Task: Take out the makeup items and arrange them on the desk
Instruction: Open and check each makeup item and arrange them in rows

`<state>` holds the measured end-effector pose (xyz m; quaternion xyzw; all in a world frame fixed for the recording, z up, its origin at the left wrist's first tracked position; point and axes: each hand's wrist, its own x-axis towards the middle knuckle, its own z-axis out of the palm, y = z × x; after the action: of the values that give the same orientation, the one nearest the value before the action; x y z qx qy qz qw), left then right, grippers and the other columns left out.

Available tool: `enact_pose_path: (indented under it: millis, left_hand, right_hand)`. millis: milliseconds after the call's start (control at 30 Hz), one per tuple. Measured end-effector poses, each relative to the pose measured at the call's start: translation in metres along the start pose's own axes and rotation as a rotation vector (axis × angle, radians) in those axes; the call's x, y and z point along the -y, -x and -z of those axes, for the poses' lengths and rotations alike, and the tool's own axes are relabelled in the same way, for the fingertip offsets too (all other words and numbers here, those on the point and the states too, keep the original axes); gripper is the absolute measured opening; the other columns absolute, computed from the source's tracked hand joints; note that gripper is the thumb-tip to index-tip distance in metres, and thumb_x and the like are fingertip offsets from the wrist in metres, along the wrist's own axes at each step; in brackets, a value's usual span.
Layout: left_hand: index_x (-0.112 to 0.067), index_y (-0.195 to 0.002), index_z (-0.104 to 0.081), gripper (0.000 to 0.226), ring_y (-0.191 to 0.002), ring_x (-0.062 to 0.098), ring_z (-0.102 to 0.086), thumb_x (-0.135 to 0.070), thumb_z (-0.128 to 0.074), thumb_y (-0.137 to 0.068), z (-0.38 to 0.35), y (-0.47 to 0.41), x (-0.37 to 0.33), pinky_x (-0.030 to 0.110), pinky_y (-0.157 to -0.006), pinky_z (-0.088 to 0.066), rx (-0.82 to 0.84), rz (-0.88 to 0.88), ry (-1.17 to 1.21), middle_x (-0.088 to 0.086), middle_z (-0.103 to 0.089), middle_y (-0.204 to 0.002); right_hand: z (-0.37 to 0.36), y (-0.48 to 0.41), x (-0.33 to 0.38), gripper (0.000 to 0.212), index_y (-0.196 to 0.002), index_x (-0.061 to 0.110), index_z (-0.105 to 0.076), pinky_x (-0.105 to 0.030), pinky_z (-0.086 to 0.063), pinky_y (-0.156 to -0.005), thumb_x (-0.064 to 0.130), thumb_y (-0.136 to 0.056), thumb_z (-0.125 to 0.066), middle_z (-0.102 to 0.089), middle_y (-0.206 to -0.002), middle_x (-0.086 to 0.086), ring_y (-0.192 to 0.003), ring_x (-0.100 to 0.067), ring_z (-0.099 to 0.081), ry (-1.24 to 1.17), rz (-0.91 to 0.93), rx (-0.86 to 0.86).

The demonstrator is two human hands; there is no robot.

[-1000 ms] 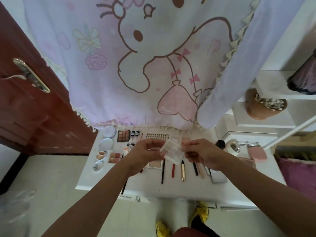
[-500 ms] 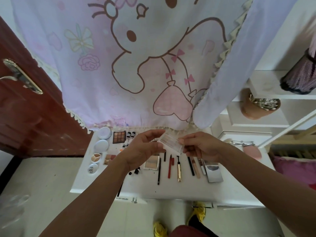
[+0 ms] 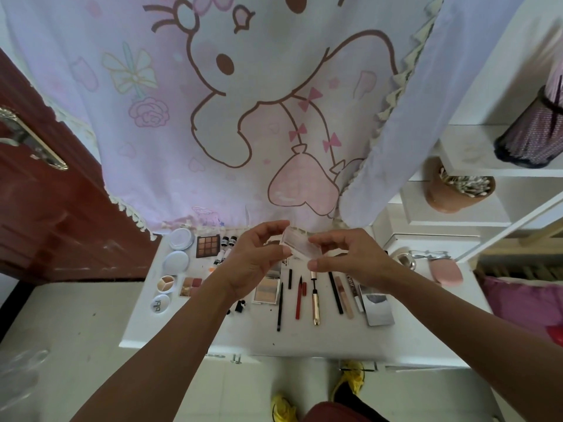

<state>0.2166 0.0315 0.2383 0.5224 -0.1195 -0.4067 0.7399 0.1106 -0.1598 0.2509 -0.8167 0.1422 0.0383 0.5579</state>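
Clerk: Item, small clear rectangular plastic case [image 3: 300,246]; contents?
Checker: Cannot tell. Left hand [image 3: 256,260] and right hand [image 3: 353,260] both pinch it, above white desk [image 3: 304,339]. Brown round pot [image 3: 441,199]: cotton swabs [image 3: 466,185].

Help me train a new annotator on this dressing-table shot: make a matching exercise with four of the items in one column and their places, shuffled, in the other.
Things
1. clear case
2. eyeshadow palette
3. gold tube
4. pink puff

Places
A. far right of the desk
B. pinched between left hand and right hand, above the desk
C. back left, beside the round white lids
D. in the row of pencils, mid-desk

Pairs: 1-B, 2-C, 3-D, 4-A
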Motion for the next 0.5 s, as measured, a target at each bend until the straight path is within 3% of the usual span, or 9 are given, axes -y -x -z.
enact_pose_path:
  millis: [167,333,500]
  left_hand:
    - [0.000,-0.127,-0.054,0.057,-0.101,0.028,-0.064,-0.001,-0.065,-0.071,-0.003,0.000,0.001,0.039,-0.095,-0.053,-0.029,-0.016,-0.005,0.014,-0.065,-0.113]
    - [-0.009,-0.122,-0.059,0.054,-0.097,0.027,-0.067,-0.003,-0.070,-0.070,-0.005,0.002,-0.003,0.035,-0.086,-0.055,-0.045,-0.085,-0.245,0.020,-0.070,-0.108]
    - [-0.012,-0.119,-0.062,0.060,-0.095,0.026,-0.068,-0.016,-0.075,-0.061,-0.010,0.000,0.000,0.041,-0.090,-0.054,-0.095,-0.116,-0.297,0.020,-0.071,-0.103]
  right_hand:
    - [0.001,-0.001,-0.006,0.066,-0.119,0.024,-0.070,-0.025,-0.055,-0.086,0.042,-0.057,-0.086,-0.070,-0.109,0.006,-0.099,-0.006,-0.066,-0.056,0.019,0.006]
    - [0.009,-0.001,-0.010,0.058,-0.118,0.020,-0.071,-0.020,-0.055,-0.078,0.022,-0.062,-0.087,-0.071,-0.109,0.003,-0.099,-0.006,-0.068,-0.145,0.028,0.077]
    - [0.008,-0.001,-0.014,0.060,-0.114,0.022,-0.072,-0.030,-0.057,-0.087,0.033,-0.056,-0.087,-0.071,-0.112,0.001,-0.105,-0.010,-0.067,-0.159,0.062,0.022]
